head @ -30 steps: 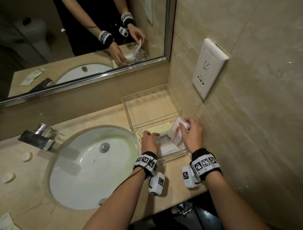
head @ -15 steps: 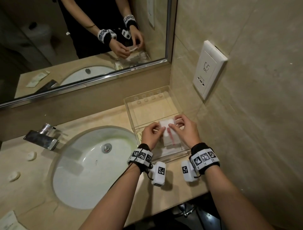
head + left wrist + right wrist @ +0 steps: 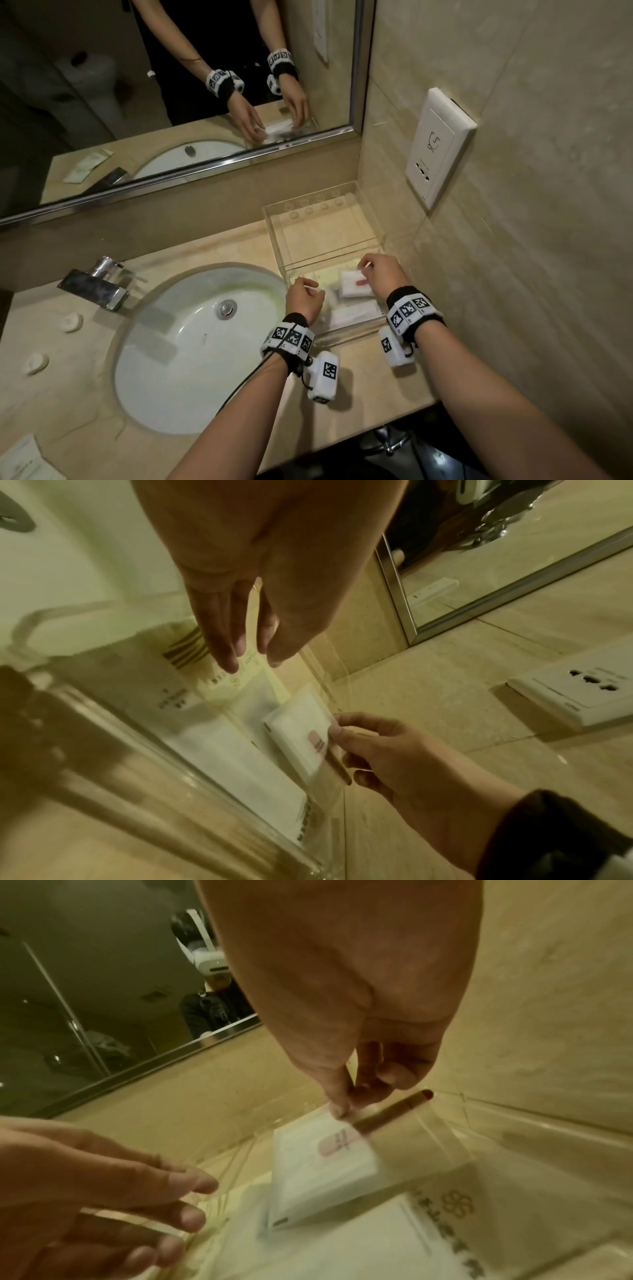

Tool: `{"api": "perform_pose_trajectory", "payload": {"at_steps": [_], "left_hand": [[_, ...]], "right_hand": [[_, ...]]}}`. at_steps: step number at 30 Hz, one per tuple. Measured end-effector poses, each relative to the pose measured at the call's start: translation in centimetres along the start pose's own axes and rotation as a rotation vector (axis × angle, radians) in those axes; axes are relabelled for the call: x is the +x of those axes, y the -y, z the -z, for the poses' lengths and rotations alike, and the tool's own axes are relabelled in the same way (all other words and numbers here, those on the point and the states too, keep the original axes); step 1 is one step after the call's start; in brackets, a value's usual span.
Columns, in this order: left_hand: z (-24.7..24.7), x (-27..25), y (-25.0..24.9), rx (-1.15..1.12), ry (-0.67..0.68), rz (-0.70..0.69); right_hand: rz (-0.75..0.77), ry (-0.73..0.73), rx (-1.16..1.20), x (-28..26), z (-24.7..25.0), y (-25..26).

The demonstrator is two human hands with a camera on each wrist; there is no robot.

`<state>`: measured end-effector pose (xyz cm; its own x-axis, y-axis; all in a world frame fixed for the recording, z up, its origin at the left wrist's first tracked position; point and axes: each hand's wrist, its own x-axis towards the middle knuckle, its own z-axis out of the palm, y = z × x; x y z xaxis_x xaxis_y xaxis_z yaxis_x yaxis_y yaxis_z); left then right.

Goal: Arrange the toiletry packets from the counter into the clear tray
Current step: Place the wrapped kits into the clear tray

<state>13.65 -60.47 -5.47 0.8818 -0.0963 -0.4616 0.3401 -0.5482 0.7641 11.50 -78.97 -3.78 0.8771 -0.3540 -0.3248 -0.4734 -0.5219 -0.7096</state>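
now: white packet pinched in the clear tray's near compartment

far left on the desk [image 3: 219, 246] lie two small round soaps [image 3: 70, 322], with a paper packet [image 3: 24, 459] at the near left corner. next comes the chrome faucet [image 3: 97, 286], then the white oval sink [image 3: 195, 346]. right of the sink, the left hand [image 3: 305, 298] hovers at the tray's left edge, fingers straight and relaxed, holding nothing; from the left wrist view its fingertips [image 3: 229, 656] hang just above a yellowish packet [image 3: 236, 680] lying in the tray. the clear tray [image 3: 342, 329] sits in the corner against the right wall. its far compartment shows only the bottom; its near compartment holds flat white packets [image 3: 356, 313]. on top of them rests the small white packet with a red mark [image 3: 356, 286], tilted, its right edge pinched between thumb and fingers of the right hand [image 3: 383, 277], so that grip is closed on the packet. on the wall further right is a white socket plate [image 3: 436, 147].
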Motion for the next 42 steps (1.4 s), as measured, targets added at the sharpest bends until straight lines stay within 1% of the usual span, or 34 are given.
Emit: {"api": "perform_pose_trajectory", "payload": {"at_steps": [3,7,10,16,22,34,42], "left_hand": [[-0.1,-0.1,0.6,0.046,0.026,-0.019],[-0.5,-0.2,0.9,0.059,0.045,-0.050],[-0.7,-0.2,0.8,0.037,0.062,-0.039],[-1.4,-0.3,0.6,0.032,0.103,-0.039],[-1.6,-0.4,0.7,0.055,0.099,-0.044],[-1.3,-0.5,0.5,0.069,0.074,-0.073],[-1.1,-0.6,0.6,0.061,0.075,-0.065]], "right_hand": [[0.012,0.026,-0.122,0.1,-0.2,-0.5],[0.069,-0.024,-0.206,-0.2,-0.5,-1.3],[0.125,-0.040,-0.258,-0.7,-0.9,-1.9],[0.203,0.025,-0.235,-1.1,-1.5,-2.5],[0.174,0.117,-0.237,-0.8,-1.1,-2.8],[0.166,0.144,-0.238,0.0,-0.8,-3.0],[0.127,0.148,-0.217,-0.4,-0.1,-2.4]]}}
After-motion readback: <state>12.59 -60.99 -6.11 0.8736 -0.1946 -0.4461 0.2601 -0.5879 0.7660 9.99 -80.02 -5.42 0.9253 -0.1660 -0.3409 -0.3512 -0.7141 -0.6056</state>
